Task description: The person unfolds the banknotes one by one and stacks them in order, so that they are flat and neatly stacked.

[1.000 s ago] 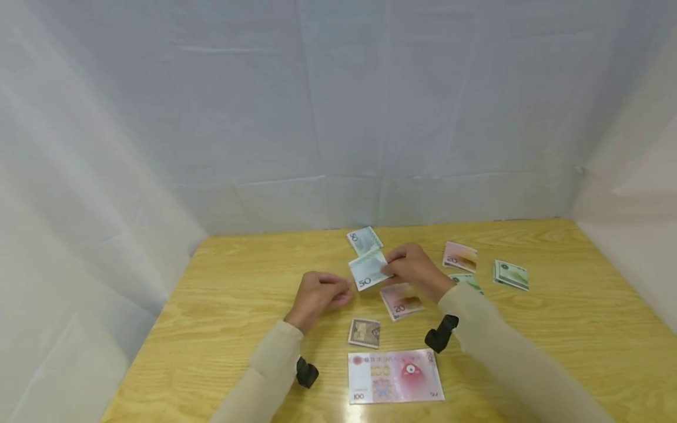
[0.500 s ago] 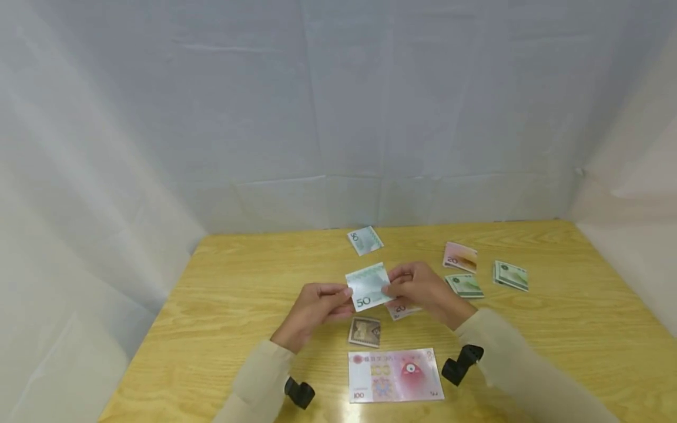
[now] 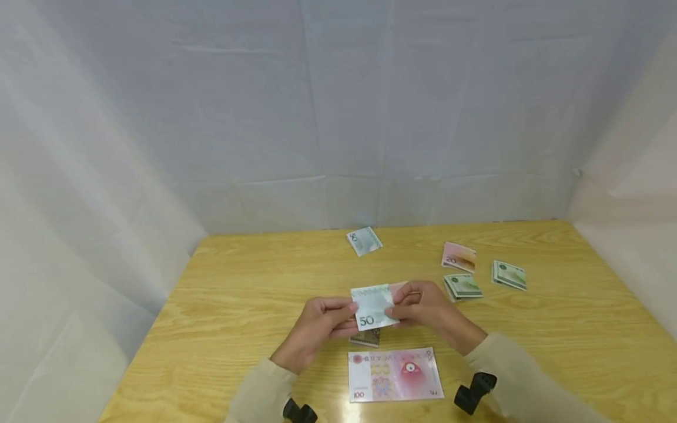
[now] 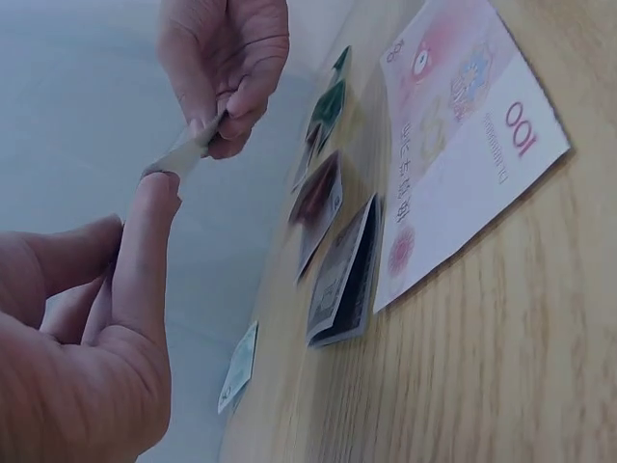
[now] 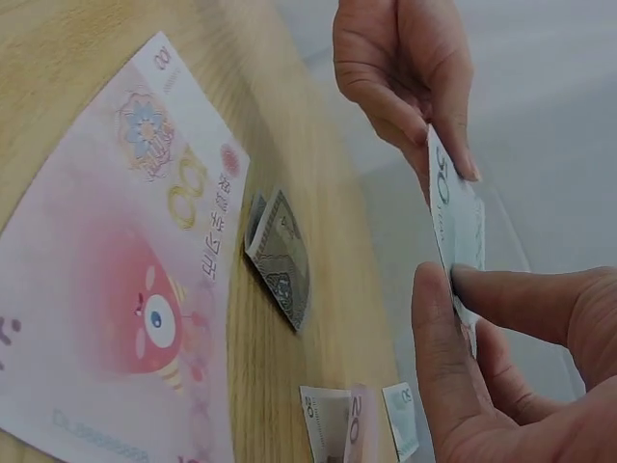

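Observation:
A pale blue-green folded 50 banknote (image 3: 372,308) is held between my two hands above the table. My left hand (image 3: 316,329) pinches its left edge with the thumb on top. On the opposite edge, my right hand (image 3: 433,311) pinches it between thumb and fingers, as the right wrist view shows. A brown folded banknote (image 3: 366,338) lies below, partly covered by the held note. Behind my right hand a pink folded 20 banknote (image 4: 318,212) is mostly hidden in the head view. Nearest the front lies a flat pink 100 banknote (image 3: 395,376).
Another folded 50 banknote (image 3: 365,241) rests near the back of the wooden table (image 3: 227,317). To the right are a folded pink 20 banknote (image 3: 459,257) and two folded green banknotes, one nearer (image 3: 464,286) and one farther right (image 3: 509,275). White cloth (image 3: 344,117) hangs behind.
My right hand has brought the 50 banknote toward me, away from the other 50 banknote. My left hand has taken hold of its left edge, and both hands have moved nearer.

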The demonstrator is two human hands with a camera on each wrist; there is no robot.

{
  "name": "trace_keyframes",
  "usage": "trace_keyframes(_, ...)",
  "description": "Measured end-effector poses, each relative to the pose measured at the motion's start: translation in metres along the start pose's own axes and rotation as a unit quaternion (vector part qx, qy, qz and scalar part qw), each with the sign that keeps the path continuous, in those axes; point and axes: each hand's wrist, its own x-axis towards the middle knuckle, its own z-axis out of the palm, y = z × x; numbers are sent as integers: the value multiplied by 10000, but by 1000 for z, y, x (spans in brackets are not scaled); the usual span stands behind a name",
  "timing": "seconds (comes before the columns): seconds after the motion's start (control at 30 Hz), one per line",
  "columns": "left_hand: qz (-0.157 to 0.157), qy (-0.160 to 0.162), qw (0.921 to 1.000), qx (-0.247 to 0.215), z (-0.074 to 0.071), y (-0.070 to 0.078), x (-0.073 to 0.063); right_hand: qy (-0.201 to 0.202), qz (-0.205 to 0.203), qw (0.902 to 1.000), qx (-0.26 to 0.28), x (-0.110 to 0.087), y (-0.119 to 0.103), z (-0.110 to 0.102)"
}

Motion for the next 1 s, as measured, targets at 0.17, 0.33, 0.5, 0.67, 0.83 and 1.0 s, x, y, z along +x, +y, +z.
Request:
trace_keyframes(0.17,57,-99,9999,6,6,-2,-4,-49,-137,9995,-275,-5,6,3)
trace_keyframes(0.33,121,-149,9998,97,12,-5,-4,-239,-234,9985,-432,-9,10,6)
trace_keyframes(0.5,198,-122,9996,137,17,-7,-4,-350,-173,9978,-536,-12,12,9)
trace_keyframes(0.67,279,-84,9994,170,22,-7,-3,-497,-119,9974,-514,-14,12,8)
trace_keyframes(0.83,295,-21,9994,197,25,-8,-3,-580,-10,9971,-483,-17,10,8)
trace_keyframes(1.0,284,90,9992,253,29,-7,-3,-653,-5,9970,-417,-21,7,9)
